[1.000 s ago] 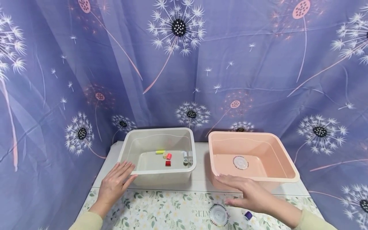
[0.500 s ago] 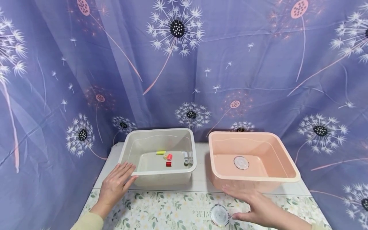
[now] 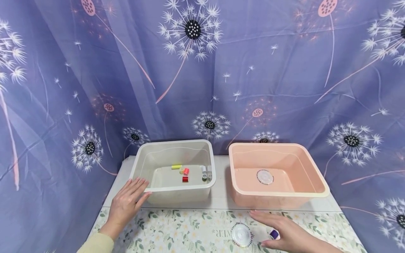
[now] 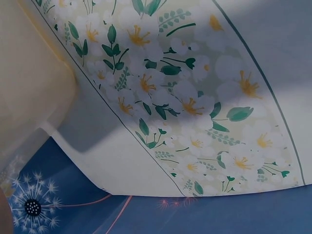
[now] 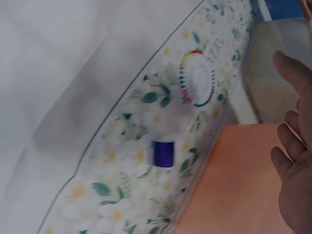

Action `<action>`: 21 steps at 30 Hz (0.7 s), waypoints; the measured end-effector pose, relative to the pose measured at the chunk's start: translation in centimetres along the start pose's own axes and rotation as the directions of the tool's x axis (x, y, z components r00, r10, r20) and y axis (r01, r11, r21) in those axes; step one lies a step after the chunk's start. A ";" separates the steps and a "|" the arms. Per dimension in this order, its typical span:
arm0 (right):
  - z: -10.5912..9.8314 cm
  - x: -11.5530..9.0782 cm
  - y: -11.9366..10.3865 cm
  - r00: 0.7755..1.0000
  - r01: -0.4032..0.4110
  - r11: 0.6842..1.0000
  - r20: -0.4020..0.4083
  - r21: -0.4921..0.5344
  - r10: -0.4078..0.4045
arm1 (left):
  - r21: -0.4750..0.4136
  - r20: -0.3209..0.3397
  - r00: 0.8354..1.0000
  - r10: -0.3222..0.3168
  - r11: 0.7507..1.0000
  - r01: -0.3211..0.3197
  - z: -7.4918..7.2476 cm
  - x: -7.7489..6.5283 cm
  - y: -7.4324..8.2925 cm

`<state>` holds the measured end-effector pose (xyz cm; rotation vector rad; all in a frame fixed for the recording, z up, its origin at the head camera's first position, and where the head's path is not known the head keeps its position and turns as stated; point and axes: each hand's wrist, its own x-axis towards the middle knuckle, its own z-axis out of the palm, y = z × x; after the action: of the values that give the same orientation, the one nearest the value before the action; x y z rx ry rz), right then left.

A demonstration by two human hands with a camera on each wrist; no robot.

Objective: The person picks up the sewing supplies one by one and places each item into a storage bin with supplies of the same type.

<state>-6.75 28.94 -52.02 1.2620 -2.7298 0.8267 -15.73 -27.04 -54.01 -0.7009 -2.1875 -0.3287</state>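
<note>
My left hand point(image 3: 126, 198) rests with straight fingers at the front left corner of the grey bin point(image 3: 177, 189). Over the table, in front of the pink bin point(image 3: 278, 194), my right hand point(image 3: 286, 233) holds nothing; thumb and fingers are spread apart. A purple thread spool point(image 3: 274, 234) lies beside that thumb, partly covered by the hand in the head view. The right wrist view shows the spool point(image 5: 164, 154) whole, apart from the hand point(image 5: 297, 156). Left of it lies a round pin wheel point(image 3: 242, 234) with coloured heads around its edge. Another pin wheel point(image 3: 265, 176) lies inside the pink bin.
Several thread spools lie in the grey bin, among them a yellow one point(image 3: 176, 167) and a dark red one point(image 3: 185, 179). A floral cloth point(image 3: 177, 228) covers the table front. A purple dandelion curtain point(image 3: 202, 84) hangs behind and at both sides.
My right hand has drawn back from the pink bin's front rim, down toward the purple spool. The left hand has stayed at the grey bin.
</note>
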 end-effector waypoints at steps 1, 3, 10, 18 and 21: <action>0.1 -0.2 0.3 1.000 -0.005 1.000 0.010 0.023 0.005 | 0.000 -0.003 1.000 0.002 1.000 -0.002 0.0 0.0 0.0; 0.4 -0.7 0.8 1.000 -0.015 0.999 0.019 0.048 0.014 | -0.006 0.001 1.000 -0.002 1.000 0.002 0.0 0.0 0.0; 1.4 -2.1 2.0 0.997 -0.063 0.996 0.042 0.057 0.061 | -0.007 -0.001 1.000 0.003 1.000 -0.003 0.0 0.1 0.0; 2.5 -3.6 3.1 0.993 -0.105 0.987 0.064 0.125 0.097 | -0.015 0.029 1.000 -0.005 1.000 0.006 -0.2 0.2 0.1; 2.9 -4.1 3.5 0.990 -0.127 0.974 0.082 0.185 0.113 | -0.016 0.030 1.000 -0.007 1.000 0.007 -0.2 0.1 0.1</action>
<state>-5.95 32.35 -57.06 1.1854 -2.8661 1.0991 -15.56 -26.98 -53.75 -0.7114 -2.2184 -0.3412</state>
